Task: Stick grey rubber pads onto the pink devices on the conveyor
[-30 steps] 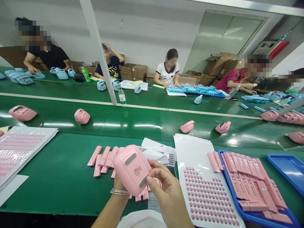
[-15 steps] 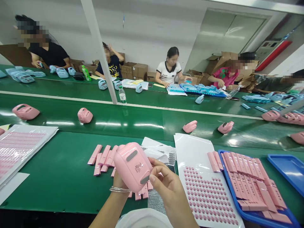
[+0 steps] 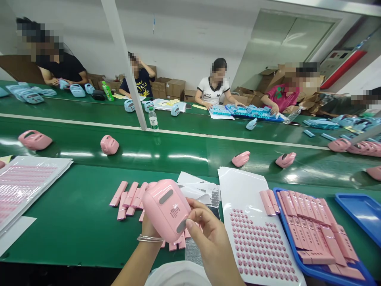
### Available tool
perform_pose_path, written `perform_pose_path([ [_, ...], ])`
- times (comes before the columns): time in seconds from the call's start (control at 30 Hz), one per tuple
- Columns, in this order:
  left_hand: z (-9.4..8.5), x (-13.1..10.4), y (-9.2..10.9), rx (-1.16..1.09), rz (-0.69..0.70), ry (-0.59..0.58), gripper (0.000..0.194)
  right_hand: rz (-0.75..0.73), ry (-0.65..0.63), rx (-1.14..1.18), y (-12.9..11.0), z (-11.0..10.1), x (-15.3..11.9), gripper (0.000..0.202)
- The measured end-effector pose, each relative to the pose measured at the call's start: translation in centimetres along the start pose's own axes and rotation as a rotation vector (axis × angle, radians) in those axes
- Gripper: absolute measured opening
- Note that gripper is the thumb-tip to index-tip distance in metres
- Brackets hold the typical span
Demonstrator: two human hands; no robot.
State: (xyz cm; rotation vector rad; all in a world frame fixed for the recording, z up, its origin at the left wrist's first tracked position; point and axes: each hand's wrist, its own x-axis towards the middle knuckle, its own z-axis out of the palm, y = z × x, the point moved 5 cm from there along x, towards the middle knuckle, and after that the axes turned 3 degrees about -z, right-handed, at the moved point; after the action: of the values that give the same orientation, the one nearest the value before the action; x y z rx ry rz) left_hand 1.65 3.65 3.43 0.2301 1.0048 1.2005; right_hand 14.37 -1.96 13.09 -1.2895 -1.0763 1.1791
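Note:
A pink plastic device (image 3: 166, 208) with a grey window and small printed text is held up over the green table. My left hand (image 3: 148, 227), with a thin bracelet at the wrist, grips it from behind and below. My right hand (image 3: 208, 236) touches its lower right edge with thumb and fingertips. Several pink strips (image 3: 128, 196) lie on the table just behind the device. A white sheet of small pink stickers (image 3: 258, 248) lies to the right of my right hand.
A blue tray (image 3: 320, 270) full of pink strips sits at right, another blue tray (image 3: 361, 210) beyond it. Stacked sticker sheets (image 3: 25, 184) lie at left. Pink devices (image 3: 109, 144) ride the conveyor belt (image 3: 178, 153). Several people work at the far table with blue devices.
The pink device has tilted slightly in my hands and my right fingers have shifted along its lower edge. Devices on the belt have drifted to the right.

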Motion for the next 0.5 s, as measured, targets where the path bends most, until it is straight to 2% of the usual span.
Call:
perform_pose_path([
  [0.23, 0.14, 0.36, -0.16, 0.062, 0.074, -0.045, 0.048, -0.043, 0.036, -0.070, 0.33, 0.00, -0.08, 0.012],
  [0.4, 0.32, -0.08, -0.13, 0.063, 0.040, -0.049, 0.043, -0.087, 0.052, -0.149, 0.23, 0.05, -0.02, 0.010],
  [0.5, 1.05, -0.59, 0.37, 0.063, 0.011, -0.062, 0.040, -0.083, 0.087, -0.042, 0.99, -0.09, 0.48, 0.012],
])
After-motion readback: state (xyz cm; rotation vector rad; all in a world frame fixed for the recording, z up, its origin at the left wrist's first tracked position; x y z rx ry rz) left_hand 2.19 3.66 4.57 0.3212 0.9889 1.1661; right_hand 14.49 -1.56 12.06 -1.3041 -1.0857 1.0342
